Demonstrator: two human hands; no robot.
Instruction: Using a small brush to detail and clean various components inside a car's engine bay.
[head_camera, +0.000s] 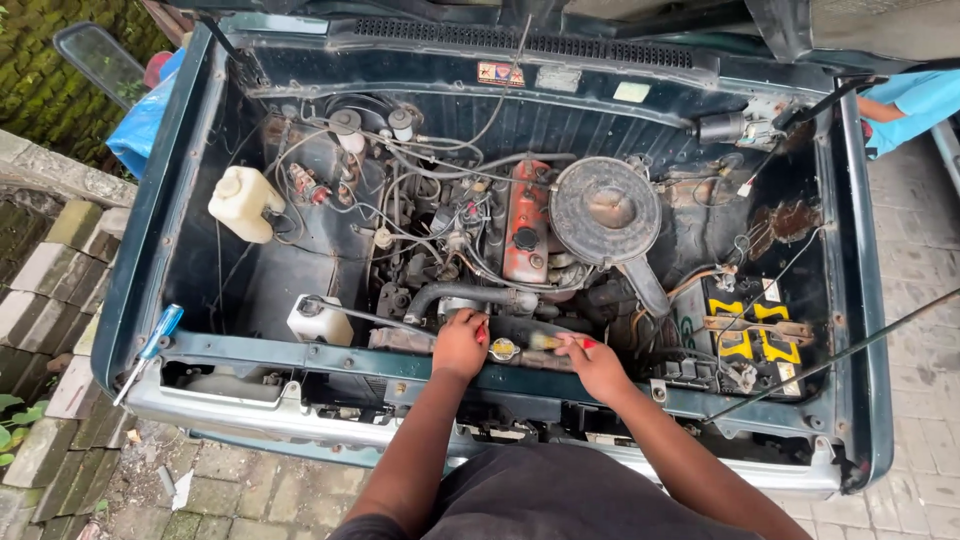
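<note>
I am outdoors at an informal car-repair spot, a paved yard beside a house wall. An old dark-green car (140, 250) stands with its engine bay open below me. At nine o'clock runs a mossy brick wall (50, 260); at seven and three o'clock lie grey paving blocks (920, 250). A blue-handled screwdriver (150, 345) rests on the car's front edge at eight o'clock.

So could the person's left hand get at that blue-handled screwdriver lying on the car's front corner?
Probably yes: the screwdriver lies uncovered on the body edge, off to the left hand's side with nothing between them, though it would take a long sideways stretch.
</note>
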